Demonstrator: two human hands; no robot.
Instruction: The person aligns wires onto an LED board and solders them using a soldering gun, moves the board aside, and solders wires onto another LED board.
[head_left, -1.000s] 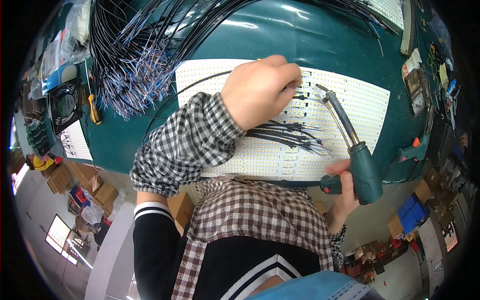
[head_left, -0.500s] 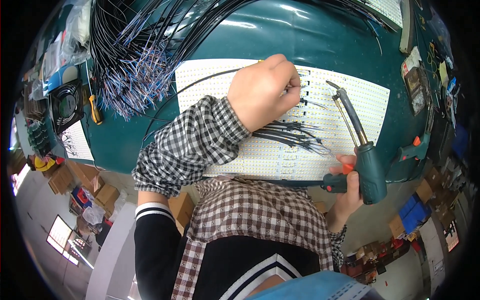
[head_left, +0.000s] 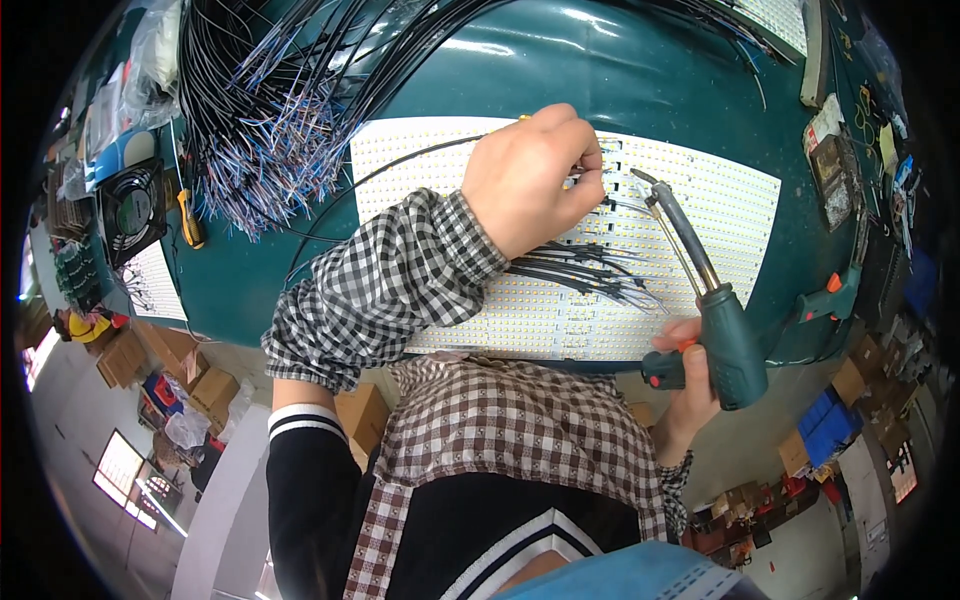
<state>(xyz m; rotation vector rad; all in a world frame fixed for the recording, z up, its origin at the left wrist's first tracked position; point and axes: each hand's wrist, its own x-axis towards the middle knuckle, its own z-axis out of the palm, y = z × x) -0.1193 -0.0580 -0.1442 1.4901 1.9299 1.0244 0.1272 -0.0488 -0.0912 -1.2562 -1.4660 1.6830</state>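
My left hand (head_left: pixel 530 180) is closed over the upper middle of a white LED panel (head_left: pixel 730 215). Its fingertips pinch the end of a black cable (head_left: pixel 420 154), which arcs in from the left; the pinched end is mostly hidden. My right hand (head_left: pixel 692 388) grips a dark green soldering gun (head_left: pixel 735 345) with a red trigger, at the panel's lower right edge. The gun's dark tip points up and left, just right of my left fingertips, near a column of black pads. Below my left hand, several black cables (head_left: pixel 575 272) with stripped wire ends lie across the panel.
A large bundle of black cables (head_left: pixel 215 90) with blue, white and brown ends lies on the green table (head_left: pixel 600 60) at upper left. Left are a yellow-handled screwdriver (head_left: pixel 190 222) and a black fan (head_left: pixel 132 212). Another green soldering gun (head_left: pixel 830 300) rests at the right edge.
The soldering gun in my right hand has moved left, bringing its tip closer to my left fingertips. My left hand has shifted only slightly and still pinches the cable.
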